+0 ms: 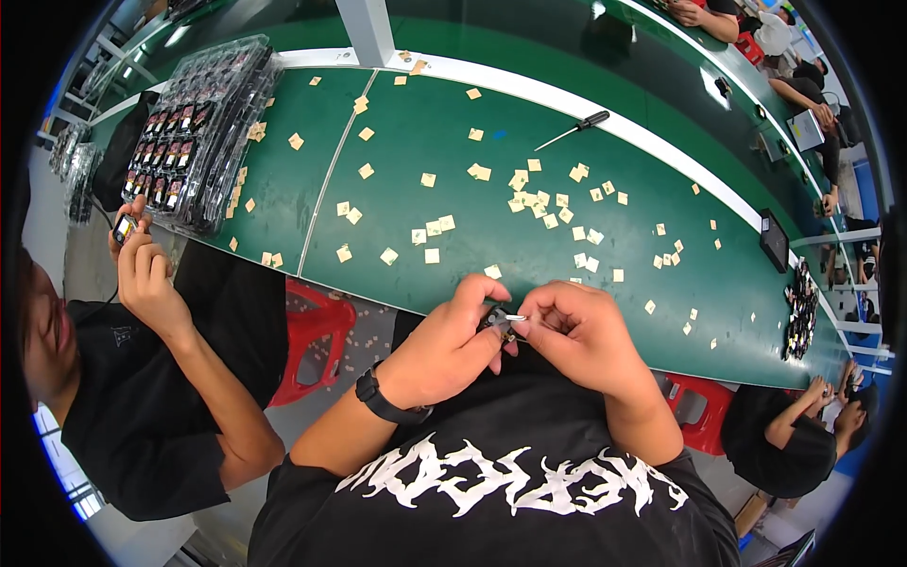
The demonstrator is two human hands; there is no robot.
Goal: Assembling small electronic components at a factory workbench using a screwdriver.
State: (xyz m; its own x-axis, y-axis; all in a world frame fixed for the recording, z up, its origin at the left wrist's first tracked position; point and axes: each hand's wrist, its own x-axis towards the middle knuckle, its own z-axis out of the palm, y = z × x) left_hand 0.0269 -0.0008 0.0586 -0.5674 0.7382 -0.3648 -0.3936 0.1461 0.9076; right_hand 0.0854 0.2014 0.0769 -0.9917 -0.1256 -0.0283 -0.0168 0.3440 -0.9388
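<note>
Both hands meet just off the near edge of the counter, over the person's black printed shirt. The left hand, with a black matte band on its wrist, curls its fingers around a small dark part with a glossy, hard-looking surface. The right hand has its fingertips pressed together, pinching a thin pale strip that sticks out flat from the part toward the right hand. So the part sits between the two hands, held in the air, just clear of the counter's near edge.

The counter is a long, smooth green mat with a white border along its far edge and a thin pale seam across its left half. Many small tan squares, flat and papery, lie scattered over it, thickest near the middle and sparser toward the right end. A slim screwdriver with a black handle and a bright metal shaft lies near the far edge. At the left end stand stacked clear plastic trays, ribbed and shiny, with rows of small dark parts in their pockets.

A neighbouring person's hand at the left end holds up another small dark piece. A red plastic stool stands under the near edge.
</note>
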